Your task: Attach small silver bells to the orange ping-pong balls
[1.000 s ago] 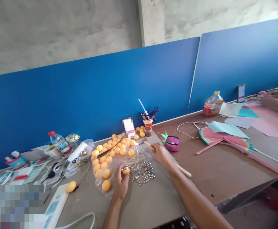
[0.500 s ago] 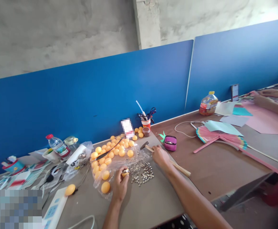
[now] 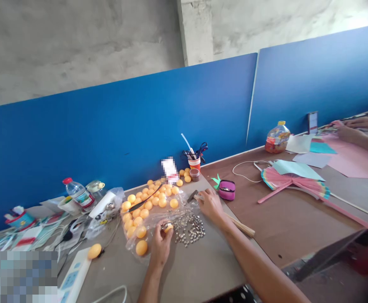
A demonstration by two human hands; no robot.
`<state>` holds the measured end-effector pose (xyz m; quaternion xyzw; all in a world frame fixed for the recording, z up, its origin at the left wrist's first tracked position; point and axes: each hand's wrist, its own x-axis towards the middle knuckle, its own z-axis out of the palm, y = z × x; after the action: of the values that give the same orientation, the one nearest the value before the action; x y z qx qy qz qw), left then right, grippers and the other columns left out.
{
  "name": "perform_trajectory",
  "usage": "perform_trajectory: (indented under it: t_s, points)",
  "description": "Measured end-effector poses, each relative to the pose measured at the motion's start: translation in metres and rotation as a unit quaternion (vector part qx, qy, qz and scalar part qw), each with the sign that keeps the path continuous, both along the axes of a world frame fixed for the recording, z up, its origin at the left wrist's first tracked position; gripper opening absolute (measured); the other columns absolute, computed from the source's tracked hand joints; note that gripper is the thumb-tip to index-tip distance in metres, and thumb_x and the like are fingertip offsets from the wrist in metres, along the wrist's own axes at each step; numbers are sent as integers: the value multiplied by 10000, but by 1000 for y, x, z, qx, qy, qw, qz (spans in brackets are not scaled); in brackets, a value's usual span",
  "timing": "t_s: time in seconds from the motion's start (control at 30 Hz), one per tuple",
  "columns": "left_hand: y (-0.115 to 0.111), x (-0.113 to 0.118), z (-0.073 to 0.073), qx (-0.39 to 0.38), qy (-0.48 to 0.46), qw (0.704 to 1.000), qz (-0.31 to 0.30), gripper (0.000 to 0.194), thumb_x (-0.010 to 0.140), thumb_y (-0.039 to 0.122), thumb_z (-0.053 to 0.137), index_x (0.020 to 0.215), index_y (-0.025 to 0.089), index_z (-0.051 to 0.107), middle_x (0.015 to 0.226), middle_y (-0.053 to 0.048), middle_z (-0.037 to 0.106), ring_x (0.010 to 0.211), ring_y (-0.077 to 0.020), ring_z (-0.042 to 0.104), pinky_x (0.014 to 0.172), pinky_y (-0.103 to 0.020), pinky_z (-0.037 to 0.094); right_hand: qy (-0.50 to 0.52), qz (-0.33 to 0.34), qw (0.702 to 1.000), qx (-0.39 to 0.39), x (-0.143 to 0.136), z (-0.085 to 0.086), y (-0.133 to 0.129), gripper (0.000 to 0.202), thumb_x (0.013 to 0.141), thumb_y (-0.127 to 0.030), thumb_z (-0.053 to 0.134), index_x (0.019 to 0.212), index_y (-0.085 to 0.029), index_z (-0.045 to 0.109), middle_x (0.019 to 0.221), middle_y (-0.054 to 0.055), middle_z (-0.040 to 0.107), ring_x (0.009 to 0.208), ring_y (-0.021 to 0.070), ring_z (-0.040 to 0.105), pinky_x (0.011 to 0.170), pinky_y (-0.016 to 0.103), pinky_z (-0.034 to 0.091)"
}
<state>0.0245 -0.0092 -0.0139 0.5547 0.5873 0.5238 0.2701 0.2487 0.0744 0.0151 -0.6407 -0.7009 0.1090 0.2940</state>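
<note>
My left hand [image 3: 161, 244] is closed round an orange ball [image 3: 170, 227] with a shiny metal piece at its top. Small silvery bells or beads [image 3: 190, 231] lie loose on the table just right of it. My right hand [image 3: 212, 205] is over a hammer, its fingers loosened and partly spread above the handle. The hammer's dark head [image 3: 192, 196] points left, and its wooden handle [image 3: 242, 226] runs out under my wrist. Several orange balls [image 3: 144, 203] lie in and around a clear plastic bag [image 3: 133, 242] to the left.
A purple pouch [image 3: 227, 190] sits beyond my right hand. A cup of tools [image 3: 194, 163] stands near the blue partition [image 3: 124, 126]. Cables, a bottle [image 3: 78, 193] and a power strip [image 3: 73, 273] crowd the left. At right are a pink fan [image 3: 281, 179] and another person's hands [image 3: 351, 128].
My right hand has loosened its grip on the hammer handle and lifted its fingers. The left hand still holds the ball, turned slightly. The view has shifted a little.
</note>
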Motion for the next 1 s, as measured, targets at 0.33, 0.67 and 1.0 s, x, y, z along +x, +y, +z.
perform_trajectory:
  t_s: [0.33, 0.67, 1.0]
  points:
    - [-1, 0, -2, -10, -19, 1000, 3, 331, 733, 399, 661, 973, 188, 574, 896, -55, 684, 844, -216, 657, 801, -368, 521, -70, 390, 916, -58, -18, 7, -20, 205, 678, -193, 638, 854, -203, 742, 864, 52, 695, 891, 217, 586, 794, 295, 398]
    - [-2, 2, 1, -1, 3, 1000, 2, 297, 754, 361, 626, 985, 186, 561, 879, -49, 666, 820, -207, 647, 777, -366, 529, -133, 334, 933, -3, -33, -5, -25, 177, 770, -142, 525, 805, -160, 697, 906, 93, 669, 914, 227, 547, 791, 326, 342]
    - [-3, 4, 4, 27, -10, 1000, 2, 286, 749, 357, 628, 975, 192, 567, 897, -52, 672, 832, -200, 657, 782, -351, 538, -120, 349, 929, 11, -34, -5, -26, 200, 767, -270, 600, 914, -182, 703, 936, 83, 654, 909, 224, 533, 783, 314, 340]
